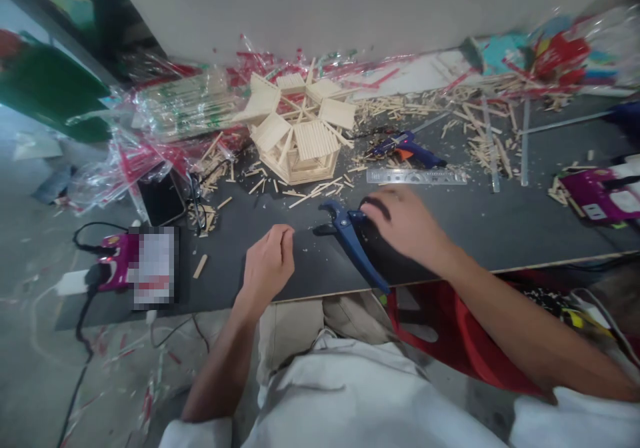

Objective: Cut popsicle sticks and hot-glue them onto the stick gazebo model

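My right hand [407, 225] reaches over the dark work board [500, 228] and its fingers rest on the upper handle of a blue cutter [353, 238], which lies at the board's front edge. My left hand [270, 265] hovers to the left of the cutter with fingers curled into a loose pinch; what they hold, if anything, is too small to see. Behind both hands stands a small model [300, 131] built of wooden sticks, with several slatted roof panels.
A metal ruler [416, 177] and a blue glue gun [407, 149] lie behind my right hand. Loose sticks and clear wrappers [170, 111] litter the back. A phone [161, 198] and a purple device [114, 261] sit left; another purple box [597, 195] right.
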`<state>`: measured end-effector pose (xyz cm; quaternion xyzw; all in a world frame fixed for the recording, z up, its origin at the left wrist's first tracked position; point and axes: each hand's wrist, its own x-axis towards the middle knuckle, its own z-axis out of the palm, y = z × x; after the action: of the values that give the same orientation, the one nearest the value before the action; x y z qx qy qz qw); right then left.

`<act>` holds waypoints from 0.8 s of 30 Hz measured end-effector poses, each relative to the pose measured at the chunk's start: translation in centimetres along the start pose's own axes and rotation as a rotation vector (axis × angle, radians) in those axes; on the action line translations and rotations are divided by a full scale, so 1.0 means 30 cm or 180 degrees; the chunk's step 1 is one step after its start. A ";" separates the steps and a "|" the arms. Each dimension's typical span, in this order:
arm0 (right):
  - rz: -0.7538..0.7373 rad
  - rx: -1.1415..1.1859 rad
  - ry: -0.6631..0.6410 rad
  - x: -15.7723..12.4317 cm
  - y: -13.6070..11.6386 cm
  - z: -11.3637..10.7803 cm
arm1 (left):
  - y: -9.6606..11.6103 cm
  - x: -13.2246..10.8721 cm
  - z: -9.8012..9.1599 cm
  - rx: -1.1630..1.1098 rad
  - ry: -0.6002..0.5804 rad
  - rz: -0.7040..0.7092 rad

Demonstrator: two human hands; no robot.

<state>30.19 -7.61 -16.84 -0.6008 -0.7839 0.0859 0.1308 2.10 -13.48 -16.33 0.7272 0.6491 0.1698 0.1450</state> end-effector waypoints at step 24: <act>0.0551 0.3387 -0.0650 0.184 -0.066 -0.043 | 0.135 0.296 0.015 -0.0187 -0.0257 0.1004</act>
<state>27.43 -2.84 -14.49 -0.5026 -0.5887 0.5389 0.3323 6.80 -5.12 -14.47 0.8217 0.5154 0.1800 0.1637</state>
